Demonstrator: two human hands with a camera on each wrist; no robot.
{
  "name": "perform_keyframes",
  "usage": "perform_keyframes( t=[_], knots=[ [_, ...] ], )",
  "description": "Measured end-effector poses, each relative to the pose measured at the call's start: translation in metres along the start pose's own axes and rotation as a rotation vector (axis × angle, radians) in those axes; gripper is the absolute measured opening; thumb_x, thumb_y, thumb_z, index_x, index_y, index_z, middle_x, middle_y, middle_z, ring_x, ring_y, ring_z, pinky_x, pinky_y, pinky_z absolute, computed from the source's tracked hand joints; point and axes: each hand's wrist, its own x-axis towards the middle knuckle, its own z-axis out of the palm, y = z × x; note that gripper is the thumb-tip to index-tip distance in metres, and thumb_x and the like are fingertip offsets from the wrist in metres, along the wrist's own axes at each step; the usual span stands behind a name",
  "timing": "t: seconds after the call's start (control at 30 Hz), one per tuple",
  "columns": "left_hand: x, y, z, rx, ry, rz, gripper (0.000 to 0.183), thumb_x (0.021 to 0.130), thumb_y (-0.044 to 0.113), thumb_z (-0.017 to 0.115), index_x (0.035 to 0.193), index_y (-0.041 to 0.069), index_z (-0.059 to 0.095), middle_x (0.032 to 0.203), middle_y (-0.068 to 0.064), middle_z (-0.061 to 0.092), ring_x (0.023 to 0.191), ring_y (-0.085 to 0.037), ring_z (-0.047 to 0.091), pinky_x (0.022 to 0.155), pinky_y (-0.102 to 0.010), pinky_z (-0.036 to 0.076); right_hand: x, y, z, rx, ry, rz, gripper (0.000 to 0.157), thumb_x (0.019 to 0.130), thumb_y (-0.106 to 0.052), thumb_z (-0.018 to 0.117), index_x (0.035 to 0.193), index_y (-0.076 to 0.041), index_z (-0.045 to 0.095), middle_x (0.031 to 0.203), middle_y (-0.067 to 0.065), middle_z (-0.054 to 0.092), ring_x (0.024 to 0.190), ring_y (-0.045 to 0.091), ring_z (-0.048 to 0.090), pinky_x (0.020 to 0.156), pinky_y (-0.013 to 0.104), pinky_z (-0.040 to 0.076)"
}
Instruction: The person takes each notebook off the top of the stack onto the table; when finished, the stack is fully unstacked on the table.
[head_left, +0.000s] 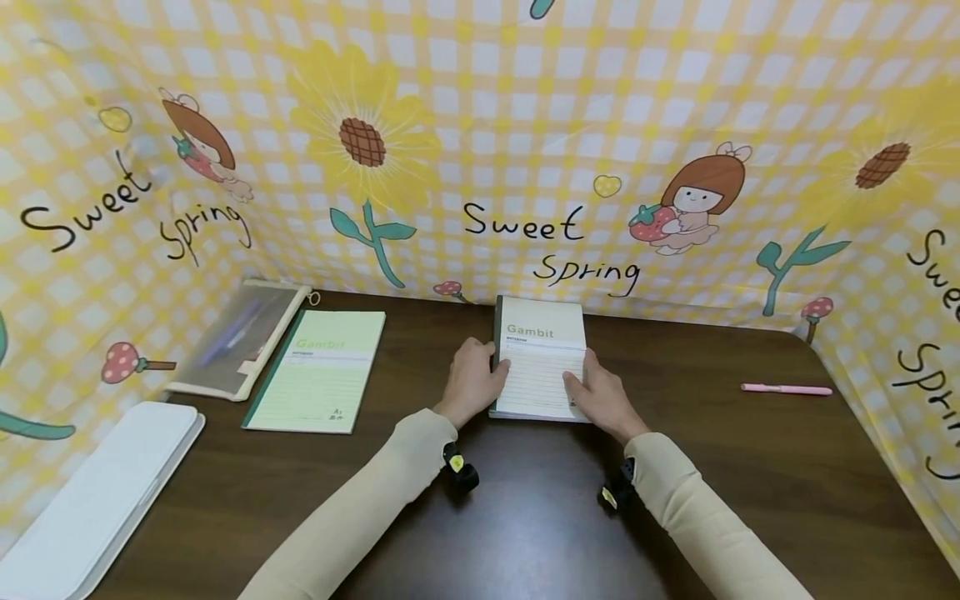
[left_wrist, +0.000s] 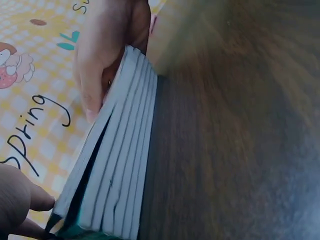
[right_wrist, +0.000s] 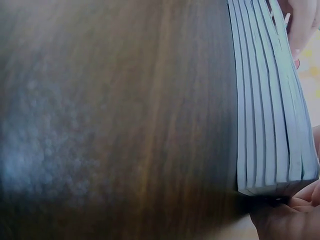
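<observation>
A stack of notebooks [head_left: 540, 358] lies on the dark wooden table, its top white cover printed "Gambit". My left hand [head_left: 472, 379] grips the stack along the dark green spine side, thumb on the cover. On the opposite side my right hand [head_left: 606, 398] holds the edge, its thumb also over the cover. From the left wrist view, the stacked notebooks [left_wrist: 117, 155] show several page blocks, with a dark gap under the top notebook near the spine. The right wrist view shows the stack's page edges [right_wrist: 265, 100] fairly even. The fingers' undersides are mostly hidden.
Left of the stack lies a pale green notebook [head_left: 318, 375], next to a zippered mesh pouch [head_left: 240, 333] with pens inside. A white case [head_left: 105, 500] sits at the front left. A pink pen [head_left: 786, 389] lies far right. A patterned yellow cloth [head_left: 480, 142] walls the table's back and sides.
</observation>
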Motion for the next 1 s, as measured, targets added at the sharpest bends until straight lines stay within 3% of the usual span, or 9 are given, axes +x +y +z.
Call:
perform_keyframes(
  t=[0.1,0.2,0.3,0.4,0.5,0.67,0.83,1.0],
  knots=[
    [0.001,0.004,-0.002,-0.086,0.012,-0.053,0.037,0.094,0.019,0.061,0.117,-0.009,0.065,0.101,-0.024,0.065,0.078,-0.031,0.062,0.064,-0.036,0.05,0.0,0.0,0.0,-0.004,0.002,-0.012,0.064,0.101,-0.029,0.045,0.152,0.0,0.018,0.142,0.027,0.047,0.122,0.037,0.052,0.1,0.052,0.043],
    [0.003,0.009,-0.004,-0.232,-0.016,-0.161,0.033,0.092,0.018,0.063,0.114,-0.006,0.064,0.094,-0.019,0.067,0.068,-0.025,0.06,0.058,-0.031,0.047,0.0,0.001,0.0,-0.006,0.006,-0.014,0.065,0.101,-0.028,0.044,0.152,0.001,0.016,0.143,0.028,0.045,0.125,0.039,0.05,0.101,0.053,0.042],
    [0.006,0.014,-0.004,-0.371,-0.057,-0.293,0.035,0.091,0.016,0.064,0.119,-0.002,0.057,0.098,-0.016,0.066,0.077,-0.021,0.061,0.063,-0.028,0.049,0.0,0.001,0.0,0.003,-0.001,-0.004,0.068,0.101,-0.028,0.044,0.153,0.002,0.012,0.146,0.028,0.041,0.13,0.04,0.046,0.104,0.053,0.039],
    [0.008,0.015,-0.004,-0.456,-0.092,-0.376,0.039,0.091,0.013,0.063,0.126,-0.001,0.052,0.105,-0.018,0.062,0.086,-0.024,0.06,0.068,-0.031,0.05,0.0,0.001,0.0,0.019,-0.017,0.012,0.07,0.102,-0.029,0.043,0.154,0.002,0.008,0.151,0.027,0.035,0.136,0.039,0.039,0.108,0.053,0.036],
    [0.01,0.015,-0.003,-0.488,-0.107,-0.39,0.041,0.092,0.012,0.062,0.129,-0.002,0.049,0.11,-0.019,0.061,0.09,-0.026,0.06,0.072,-0.032,0.05,0.0,0.001,0.0,0.028,-0.024,0.029,0.072,0.102,-0.031,0.042,0.154,0.002,0.005,0.154,0.026,0.029,0.14,0.039,0.032,0.112,0.053,0.032],
    [0.011,0.006,-0.016,-0.579,-0.097,-0.414,0.039,0.094,0.007,0.059,0.129,-0.003,0.047,0.115,-0.022,0.059,0.091,-0.025,0.06,0.071,-0.03,0.05,0.003,-0.001,0.002,0.023,-0.056,0.035,0.065,0.105,-0.03,0.03,0.153,0.003,0.003,0.159,0.023,0.012,0.147,0.038,0.017,0.118,0.052,0.019],
    [0.007,-0.011,-0.048,-0.651,-0.077,-0.418,0.039,0.095,0.004,0.055,0.132,-0.002,0.044,0.116,-0.024,0.06,0.091,-0.026,0.062,0.069,-0.029,0.052,0.003,0.0,0.0,0.026,-0.076,0.045,0.06,0.105,-0.023,0.027,0.153,0.001,0.001,0.161,0.021,0.006,0.148,0.035,0.011,0.119,0.052,0.016],
    [-0.014,-0.04,-0.088,-0.649,-0.086,-0.418,0.042,0.097,0.005,0.052,0.137,-0.001,0.039,0.123,-0.027,0.057,0.094,-0.026,0.064,0.071,-0.03,0.053,0.001,0.001,-0.001,0.018,-0.073,0.036,0.06,0.104,-0.017,0.028,0.153,0.004,0.0,0.16,0.023,0.007,0.148,0.036,0.011,0.118,0.052,0.017]
  ],
)
